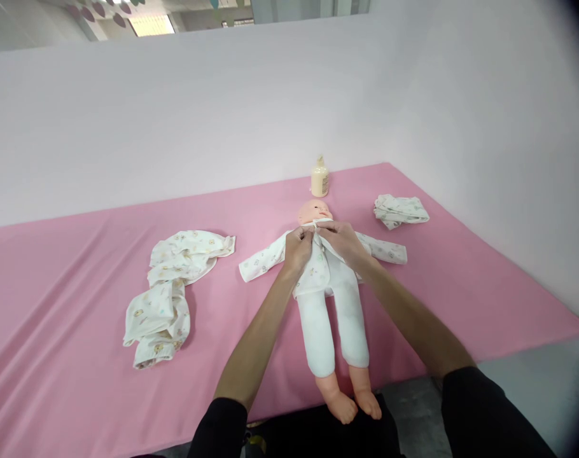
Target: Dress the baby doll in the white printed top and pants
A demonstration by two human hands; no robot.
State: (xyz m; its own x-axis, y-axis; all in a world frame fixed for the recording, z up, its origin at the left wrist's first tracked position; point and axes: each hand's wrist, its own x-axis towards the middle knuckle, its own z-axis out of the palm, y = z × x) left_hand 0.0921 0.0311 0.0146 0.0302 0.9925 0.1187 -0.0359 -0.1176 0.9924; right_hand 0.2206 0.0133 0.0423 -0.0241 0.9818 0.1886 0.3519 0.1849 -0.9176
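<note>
A baby doll [347, 318] lies on its back, its bare feet at the table's front edge. It wears a white printed baby shirt [313, 275] with both sleeves spread out sideways. Just below the doll's chin, my left hand [299, 245] pinches the shirt's neckline. Close beside it my right hand [341, 238] is also closed on the neckline, fingertips almost meeting the left ones. Whether a tie or a snap is between the fingers is too small to make out. The shirt's front hangs partly apart over the doll's white body.
Crumpled printed baby clothes [168, 286] lie on the left of the pink table cover [74, 305]. A folded printed cloth [401, 211] rests at the right. A cream pump bottle [320, 178] stands behind the doll's head, near the white wall [198, 121].
</note>
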